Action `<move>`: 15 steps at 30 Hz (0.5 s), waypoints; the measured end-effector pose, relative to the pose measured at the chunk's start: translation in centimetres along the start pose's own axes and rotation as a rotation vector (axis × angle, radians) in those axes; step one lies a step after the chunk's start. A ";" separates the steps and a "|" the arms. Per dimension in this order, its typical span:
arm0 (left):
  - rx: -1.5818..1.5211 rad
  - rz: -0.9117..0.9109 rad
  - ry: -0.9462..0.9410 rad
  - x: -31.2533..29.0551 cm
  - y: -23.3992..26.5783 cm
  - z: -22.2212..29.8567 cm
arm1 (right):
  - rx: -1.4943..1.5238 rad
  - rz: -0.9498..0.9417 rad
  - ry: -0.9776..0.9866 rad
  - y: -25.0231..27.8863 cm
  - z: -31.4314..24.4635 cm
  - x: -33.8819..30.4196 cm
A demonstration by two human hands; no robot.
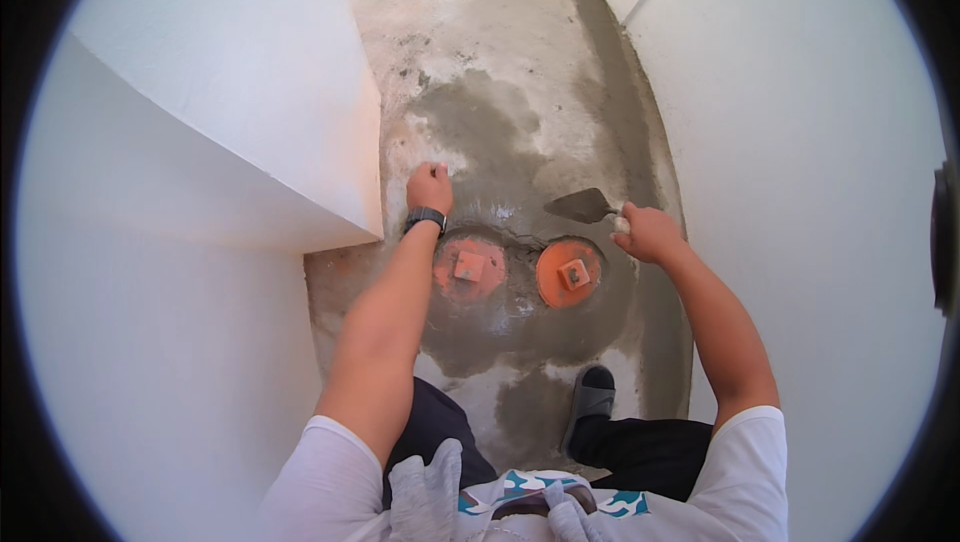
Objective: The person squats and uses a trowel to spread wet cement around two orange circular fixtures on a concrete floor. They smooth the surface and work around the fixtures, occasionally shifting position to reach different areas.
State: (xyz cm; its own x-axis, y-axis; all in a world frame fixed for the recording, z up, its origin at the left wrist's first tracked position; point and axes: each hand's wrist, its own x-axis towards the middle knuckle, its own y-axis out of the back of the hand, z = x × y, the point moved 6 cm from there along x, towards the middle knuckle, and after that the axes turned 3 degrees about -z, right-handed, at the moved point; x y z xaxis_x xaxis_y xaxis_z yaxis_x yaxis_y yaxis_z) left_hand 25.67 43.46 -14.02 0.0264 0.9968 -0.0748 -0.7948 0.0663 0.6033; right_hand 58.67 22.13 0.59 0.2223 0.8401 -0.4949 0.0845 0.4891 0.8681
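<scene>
Gloves (428, 490) are dangling at the chest; beyond the orange caps (568, 272), right hand (650, 233) is gripping a stiff, light trowel (582, 206) by its handle, left hand (430, 188) pressing curled into soft, wet mortar (480, 132).

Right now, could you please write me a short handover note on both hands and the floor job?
Left hand: fist pressed on the wet cement, holding nothing that shows.
Right hand: gripping the trowel, blade over the cement.
Two orange caps sit side by side, cement spread around both.
Done: a wet patch around the caps.
Left: the far floor looks dry.
</scene>
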 end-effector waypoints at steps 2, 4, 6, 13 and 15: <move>-0.034 0.006 -0.060 0.6 1.8 1.5 | 0.005 -0.005 -0.003 -0.4 -1.2 2.4; -0.049 -0.147 -0.095 0.9 3.8 3.4 | 0.063 0.033 -0.014 -1.0 -2.2 4.9; -0.031 -0.224 -0.179 1.2 7.0 6.1 | 0.187 0.104 -0.056 -1.8 -3.1 6.8; 0.037 -0.494 -0.122 -3.7 17.0 14.4 | 0.039 0.220 0.046 -1.0 -4.1 13.0; 0.115 -0.515 -0.046 -6.5 19.8 16.9 | 0.058 0.327 0.015 -0.4 -3.7 13.4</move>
State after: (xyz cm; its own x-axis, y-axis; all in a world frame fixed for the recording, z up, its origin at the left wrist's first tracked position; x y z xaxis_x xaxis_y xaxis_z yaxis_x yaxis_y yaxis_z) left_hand 20.03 38.99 11.80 0.4244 0.8347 -0.3510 -0.6001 0.5496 0.5812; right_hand 58.03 34.06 -6.55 0.2328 0.9538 -0.1897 0.0658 0.1791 0.9816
